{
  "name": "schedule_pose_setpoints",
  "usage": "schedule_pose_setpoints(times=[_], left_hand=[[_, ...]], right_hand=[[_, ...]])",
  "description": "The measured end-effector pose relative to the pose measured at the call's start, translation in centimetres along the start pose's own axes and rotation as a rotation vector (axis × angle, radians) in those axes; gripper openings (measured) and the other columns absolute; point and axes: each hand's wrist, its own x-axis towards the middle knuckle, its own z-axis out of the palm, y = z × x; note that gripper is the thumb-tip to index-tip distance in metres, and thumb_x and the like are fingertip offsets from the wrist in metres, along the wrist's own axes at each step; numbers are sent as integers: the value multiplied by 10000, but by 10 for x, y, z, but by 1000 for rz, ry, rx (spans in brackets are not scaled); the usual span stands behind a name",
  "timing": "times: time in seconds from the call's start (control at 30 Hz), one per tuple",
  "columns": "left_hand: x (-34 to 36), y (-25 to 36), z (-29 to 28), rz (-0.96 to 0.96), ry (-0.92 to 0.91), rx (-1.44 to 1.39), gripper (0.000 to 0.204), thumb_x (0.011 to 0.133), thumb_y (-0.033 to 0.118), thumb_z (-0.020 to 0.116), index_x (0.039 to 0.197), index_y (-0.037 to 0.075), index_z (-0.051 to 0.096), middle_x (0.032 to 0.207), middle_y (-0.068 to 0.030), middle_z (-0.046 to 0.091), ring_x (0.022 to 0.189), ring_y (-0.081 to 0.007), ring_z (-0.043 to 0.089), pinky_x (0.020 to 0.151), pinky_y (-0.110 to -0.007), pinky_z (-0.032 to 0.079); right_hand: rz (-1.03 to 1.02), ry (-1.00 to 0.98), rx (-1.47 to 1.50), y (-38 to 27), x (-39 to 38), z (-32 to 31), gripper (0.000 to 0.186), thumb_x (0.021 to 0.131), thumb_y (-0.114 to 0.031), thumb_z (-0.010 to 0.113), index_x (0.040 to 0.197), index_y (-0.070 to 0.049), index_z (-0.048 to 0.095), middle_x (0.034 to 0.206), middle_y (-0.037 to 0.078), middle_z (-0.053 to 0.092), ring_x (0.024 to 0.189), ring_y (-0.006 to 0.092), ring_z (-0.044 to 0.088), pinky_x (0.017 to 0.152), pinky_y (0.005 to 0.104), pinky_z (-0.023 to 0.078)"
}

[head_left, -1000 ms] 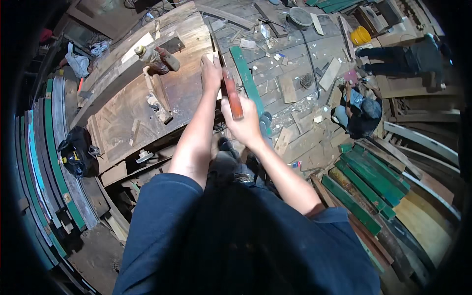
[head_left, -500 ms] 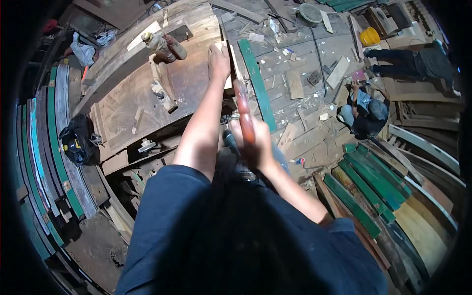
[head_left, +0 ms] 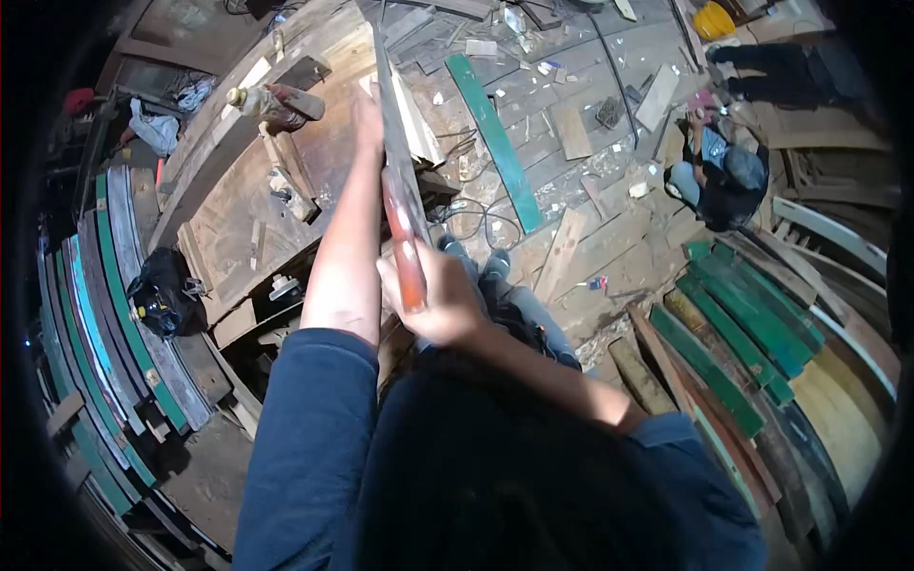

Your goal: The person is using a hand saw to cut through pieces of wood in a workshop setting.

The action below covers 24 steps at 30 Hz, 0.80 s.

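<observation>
My right hand (head_left: 444,297) is wrapped around the reddish-brown handle of a handsaw (head_left: 406,249). Its long grey blade points away from me, along the right edge of the wooden workbench (head_left: 228,238). At that edge my left hand (head_left: 367,122) grips a pale piece of wood (head_left: 413,119), just left of the blade; its fingertips are partly hidden. Whether the saw teeth touch the wood, I cannot tell. Left of that hand, a wooden hand plane (head_left: 288,181) lies on the bench, with dusty bottles (head_left: 290,103) beyond it.
A long green board (head_left: 493,138) lies on the plank floor among offcuts and cables. Green planks (head_left: 747,305) are stacked at right. Another person (head_left: 728,171) crouches at far right, and someone stands behind. Long boards (head_left: 114,314) and a black bag (head_left: 167,290) are at left.
The whole view has shifted, with the bench now further left. My right hand has come left and nearer with the saw, and the blade now shows its broad side. My left hand keeps its hold.
</observation>
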Motion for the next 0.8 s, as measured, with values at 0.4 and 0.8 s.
schedule_pose_setpoints(times=[0.4, 0.8], left_hand=[[-7, 48, -4, -36, -58, 37, 441, 973, 326, 456, 1196, -54, 446, 1152, -264, 535, 1099, -331, 521, 952, -416, 383], [2, -4, 33, -131, 97, -344, 374, 973, 293, 438, 1156, -33, 418, 1113, -255, 495, 1076, -384, 485, 948, -452, 351]], right_hand=[[-106, 27, 98, 25, -7, -3, 178, 820, -136, 642, 968, -50, 593, 750, 178, 626, 712, 372, 639, 647, 418, 509], [-193, 141, 63, 58, 131, 16, 168, 851, -133, 616, 793, 12, 555, 619, 136, 528, 539, 244, 558, 537, 358, 445]])
